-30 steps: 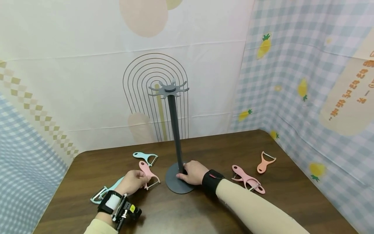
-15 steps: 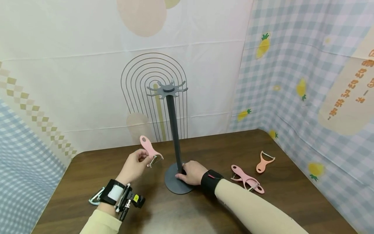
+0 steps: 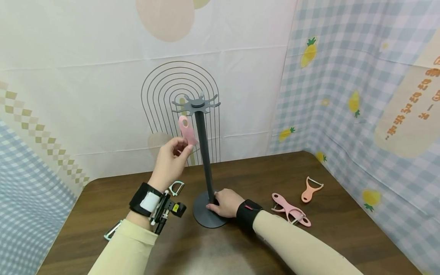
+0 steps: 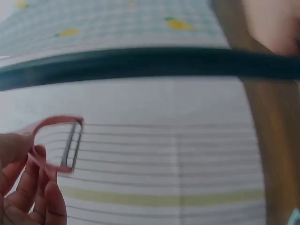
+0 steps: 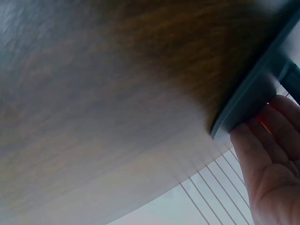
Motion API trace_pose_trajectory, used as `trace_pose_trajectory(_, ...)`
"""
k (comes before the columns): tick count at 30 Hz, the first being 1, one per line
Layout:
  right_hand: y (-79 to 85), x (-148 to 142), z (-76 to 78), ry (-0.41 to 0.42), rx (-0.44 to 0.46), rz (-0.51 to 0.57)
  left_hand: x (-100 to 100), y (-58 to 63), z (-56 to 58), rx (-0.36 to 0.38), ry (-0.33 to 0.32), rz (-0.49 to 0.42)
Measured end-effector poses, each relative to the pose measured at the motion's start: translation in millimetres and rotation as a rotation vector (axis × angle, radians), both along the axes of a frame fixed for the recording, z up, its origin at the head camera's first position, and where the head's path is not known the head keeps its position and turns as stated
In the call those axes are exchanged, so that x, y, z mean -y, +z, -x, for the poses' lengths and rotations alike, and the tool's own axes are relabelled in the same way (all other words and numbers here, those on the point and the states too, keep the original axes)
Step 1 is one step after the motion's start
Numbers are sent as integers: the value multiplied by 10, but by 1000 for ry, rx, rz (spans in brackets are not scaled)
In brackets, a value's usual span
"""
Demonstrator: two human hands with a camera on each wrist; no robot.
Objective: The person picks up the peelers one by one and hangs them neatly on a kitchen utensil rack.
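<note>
A pink peeler (image 3: pixel 187 130) is pinched between the thumb and fingers of my left hand (image 3: pixel 170 162), handle hole upward, just left of the grey stand's pole (image 3: pixel 205 156). The left wrist view shows the peeler's metal blade (image 4: pixel 72 144) beyond the fingers. On top of the stand, a ring of curved hooks (image 3: pixel 197 104) fans out above the peeler. Low on the stand, my right hand (image 3: pixel 228 203) grips around the foot of the pole, its fingers on the round base (image 3: pixel 205 217). In the right wrist view, the fingers (image 5: pixel 276 131) touch that base; the thumb is hidden.
Two pink peelers (image 3: pixel 292 210) lie together on the brown table (image 3: pixel 220 252), right of the right wrist. Farther right lies an orange peeler (image 3: pixel 310 190). A blue peeler (image 3: pixel 177 188) shows behind the left wrist, another (image 3: pixel 112 230) left of the forearm, both partly hidden.
My left hand has lifted the pink peeler off the table, up and rightward to near the pole below the hooks. The right hand stays at the stand's foot.
</note>
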State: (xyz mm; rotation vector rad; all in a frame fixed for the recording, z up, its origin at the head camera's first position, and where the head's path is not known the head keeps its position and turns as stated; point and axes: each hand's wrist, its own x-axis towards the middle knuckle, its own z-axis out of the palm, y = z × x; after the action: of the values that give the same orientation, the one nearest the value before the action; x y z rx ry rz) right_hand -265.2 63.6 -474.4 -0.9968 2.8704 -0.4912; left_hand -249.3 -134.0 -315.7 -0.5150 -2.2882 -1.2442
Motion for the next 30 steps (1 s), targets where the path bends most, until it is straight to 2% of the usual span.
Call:
trace_pose_trajectory(7, 26, 9, -15, 8, -10, 1, -79, 264, 26, -61, 63, -120)
trace_pose_trajectory(12, 13, 4, 1, 14, -18, -3, -97, 370, 12, -124, 85, -150)
trace_pose_trajectory(19, -34, -15, 35, 29, -54, 0, -102, 415, -2, -139, 82, -151)
trace_pose_trajectory(30, 26, 5, 11, 14, -15, -22, -68, 414, 9, -146, 83, -142)
